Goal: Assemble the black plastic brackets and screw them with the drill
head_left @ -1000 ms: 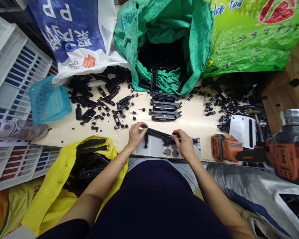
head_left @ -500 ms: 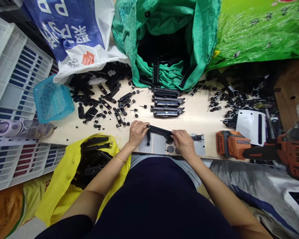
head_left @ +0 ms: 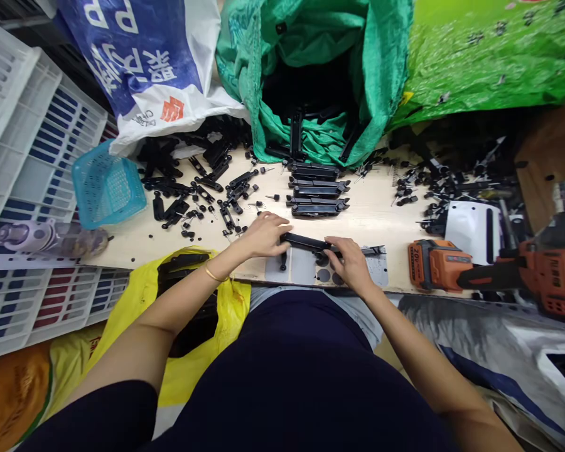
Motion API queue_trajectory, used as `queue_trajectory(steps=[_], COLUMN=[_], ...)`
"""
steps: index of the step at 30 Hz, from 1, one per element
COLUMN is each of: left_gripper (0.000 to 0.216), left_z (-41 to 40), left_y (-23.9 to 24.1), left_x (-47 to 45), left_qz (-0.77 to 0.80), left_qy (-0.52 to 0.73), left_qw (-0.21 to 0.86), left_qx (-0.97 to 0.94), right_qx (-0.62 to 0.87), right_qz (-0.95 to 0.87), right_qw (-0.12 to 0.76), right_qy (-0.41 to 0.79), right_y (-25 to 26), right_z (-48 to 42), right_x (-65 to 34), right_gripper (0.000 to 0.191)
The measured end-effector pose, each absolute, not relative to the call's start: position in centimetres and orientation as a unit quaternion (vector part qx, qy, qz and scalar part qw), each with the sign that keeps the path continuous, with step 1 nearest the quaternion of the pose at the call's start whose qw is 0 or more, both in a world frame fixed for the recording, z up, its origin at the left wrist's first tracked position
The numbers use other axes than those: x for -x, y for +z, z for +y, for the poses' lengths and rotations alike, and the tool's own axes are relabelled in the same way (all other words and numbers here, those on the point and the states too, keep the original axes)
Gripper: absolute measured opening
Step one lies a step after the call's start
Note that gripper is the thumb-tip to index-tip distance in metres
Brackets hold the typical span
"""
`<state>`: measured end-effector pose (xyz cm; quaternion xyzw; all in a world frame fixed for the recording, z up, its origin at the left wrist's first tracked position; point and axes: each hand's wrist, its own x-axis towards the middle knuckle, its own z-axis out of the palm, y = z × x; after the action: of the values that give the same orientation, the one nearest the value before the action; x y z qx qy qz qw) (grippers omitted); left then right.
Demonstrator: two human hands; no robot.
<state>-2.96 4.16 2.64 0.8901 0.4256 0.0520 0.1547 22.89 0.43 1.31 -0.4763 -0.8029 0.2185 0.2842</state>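
Note:
A long black plastic arm (head_left: 307,242) lies crosswise between my two hands, over a grey metal plate (head_left: 299,269) with round holes. My left hand (head_left: 265,235) has its fingers closed on the left end. At the right end, my right hand (head_left: 351,258) pinches the arm between thumb and fingers. A short black joint piece (head_left: 283,260) hangs or lies below the left end; whether it is attached I cannot tell. Another slim black part (head_left: 374,250) sticks out to the right of my right hand. Beyond my hands, several finished-looking black folding arms (head_left: 317,206) lie in a stacked row.
Loose black links and knobs (head_left: 226,191) cover the bench's left; more screws and parts (head_left: 433,188) lie right. A green sack (head_left: 386,81) stands behind. A blue basket (head_left: 87,194) is left, an orange power drill (head_left: 440,265) right, a yellow bag (head_left: 238,314) below the bench edge.
The black arm has levelled out somewhat. My left hand has shifted slightly up and right, its fingers now reaching over the arm's end. The right hand stays at the other end.

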Motion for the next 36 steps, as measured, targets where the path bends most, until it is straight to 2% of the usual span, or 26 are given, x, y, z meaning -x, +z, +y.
queue_trajectory(steps=[2, 5, 8, 11, 13, 15, 18, 25, 28, 31, 36], left_gripper=[0.039, 0.022, 0.016, 0.016, 0.017, 0.021, 0.028, 0.037, 0.054, 0.068, 0.066], left_z=[4.7, 4.3, 2.7, 0.6, -0.6, -1.6, -2.7, -3.2, -2.1, -1.0, -0.9], left_y=[2.8, 2.7, 3.2, 4.3, 4.9, 5.2, 5.1, 5.0, 5.1, 4.6, 4.2], left_x=[1.1, -1.1, -2.0, -2.9, -3.7, -4.7, -6.1, -6.0, -5.5, -6.0, -6.4], left_qz=[0.401, 0.407, 0.45, 0.464, 0.463, 0.477, 0.517, 0.536, 0.497, 0.472, 0.428], left_qy=[0.0, -0.039, -0.002, 0.064, 0.116, 0.147, 0.149, 0.119, 0.152, 0.213, 0.264], left_qw=[0.155, 0.164, 0.191, 0.239, 0.299, 0.375, 0.436, 0.453, 0.553, 0.681, 0.765], left_qx=[-0.903, -0.897, -0.872, -0.851, -0.826, -0.781, -0.721, -0.703, -0.652, -0.517, -0.402], right_qx=[0.506, 0.622, 0.685, 0.63, 0.608, 0.602, 0.59, 0.604, 0.619, 0.624, 0.599], right_qz=[-0.777, -0.675, -0.523, -0.342, -0.252, -0.218, -0.228, -0.257, -0.245, -0.291, -0.358], right_qw=[0.309, 0.325, 0.347, 0.474, 0.553, 0.59, 0.585, 0.558, 0.563, 0.549, 0.537], right_qy=[0.21, 0.228, 0.369, 0.511, 0.512, 0.491, 0.507, 0.507, 0.489, 0.474, 0.474], right_y=[2.3, 2.9, 2.1, 1.4, 1.7, 2.7, 4.0, 3.0, 2.7, 3.4, 5.3], right_z=[-0.4, -2.2, -3.2, -1.9, -0.3, 1.2, 2.5, 2.4, 1.9, 1.0, -0.3], right_x=[-24.1, -26.6, -27.0, -24.3, -22.0, -20.3, -19.6, -20.4, -20.2, -19.5, -18.3], right_gripper=[0.033, 0.032, 0.04, 0.05, 0.048, 0.047, 0.046, 0.047, 0.048, 0.047, 0.044])
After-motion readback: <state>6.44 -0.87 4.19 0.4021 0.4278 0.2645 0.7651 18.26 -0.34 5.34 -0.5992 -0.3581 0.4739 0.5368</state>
